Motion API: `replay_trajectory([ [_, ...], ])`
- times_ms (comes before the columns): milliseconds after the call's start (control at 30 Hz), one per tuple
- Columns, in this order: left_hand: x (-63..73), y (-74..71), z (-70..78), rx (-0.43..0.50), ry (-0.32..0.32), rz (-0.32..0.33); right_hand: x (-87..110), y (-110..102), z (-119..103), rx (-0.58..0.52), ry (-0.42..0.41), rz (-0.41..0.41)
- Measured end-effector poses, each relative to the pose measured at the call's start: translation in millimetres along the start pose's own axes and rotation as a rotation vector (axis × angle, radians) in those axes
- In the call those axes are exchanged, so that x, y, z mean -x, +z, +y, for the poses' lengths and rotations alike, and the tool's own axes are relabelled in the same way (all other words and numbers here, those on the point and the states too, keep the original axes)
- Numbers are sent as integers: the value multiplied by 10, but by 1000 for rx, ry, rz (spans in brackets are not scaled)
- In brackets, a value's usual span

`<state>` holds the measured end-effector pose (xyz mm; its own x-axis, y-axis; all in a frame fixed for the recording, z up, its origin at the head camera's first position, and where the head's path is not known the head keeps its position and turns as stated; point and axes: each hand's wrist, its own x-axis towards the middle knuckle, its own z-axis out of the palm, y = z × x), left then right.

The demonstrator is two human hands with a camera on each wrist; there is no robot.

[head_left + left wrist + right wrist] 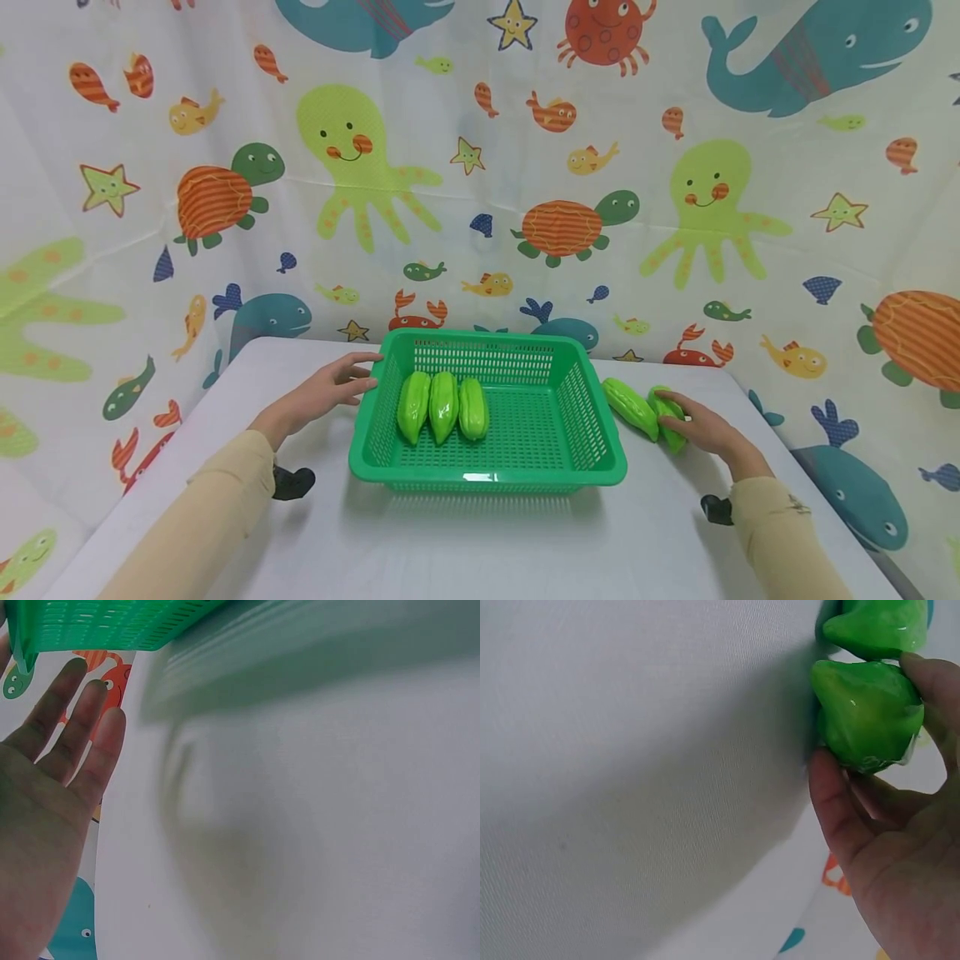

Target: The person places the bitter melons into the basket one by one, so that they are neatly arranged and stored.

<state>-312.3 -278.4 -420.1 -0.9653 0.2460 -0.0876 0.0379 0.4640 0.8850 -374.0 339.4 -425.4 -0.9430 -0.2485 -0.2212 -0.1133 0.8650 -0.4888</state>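
On the right of the table, my right hand (708,429) holds a glossy green star fruit (666,408) between thumb and fingers. In the right wrist view, the fingers curve round this ridged star fruit (870,712). A second star fruit (632,406) lies right beside it, towards the basket. My left hand (326,392) is at the left side of a green plastic basket (487,477), fingers extended and fingertips at the rim. Three more star fruits (443,407) lie side by side in the left part of the basket.
A white table (480,550) carries everything. Behind and around it hangs a white curtain (465,200) printed with sea animals. Black wrist straps (292,482) show at both sleeves.
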Motion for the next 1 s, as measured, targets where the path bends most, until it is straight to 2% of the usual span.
replay_trajectory([
  [100,-2,5,-2,2,-1,-2,-10,14,37,-19,25,2],
  [333,-12,15,3,5,3,-3,19,6,33,-78,107,81],
  [600,-17,18,10,4,0,-6,16,-111,-102,-164,88,139],
  [767,-12,8,16,-4,0,-4,-16,-196,-315,-232,13,166],
  [1000,-5,-1,4,-10,-7,-1,-6,-292,-761,-289,-56,166],
])
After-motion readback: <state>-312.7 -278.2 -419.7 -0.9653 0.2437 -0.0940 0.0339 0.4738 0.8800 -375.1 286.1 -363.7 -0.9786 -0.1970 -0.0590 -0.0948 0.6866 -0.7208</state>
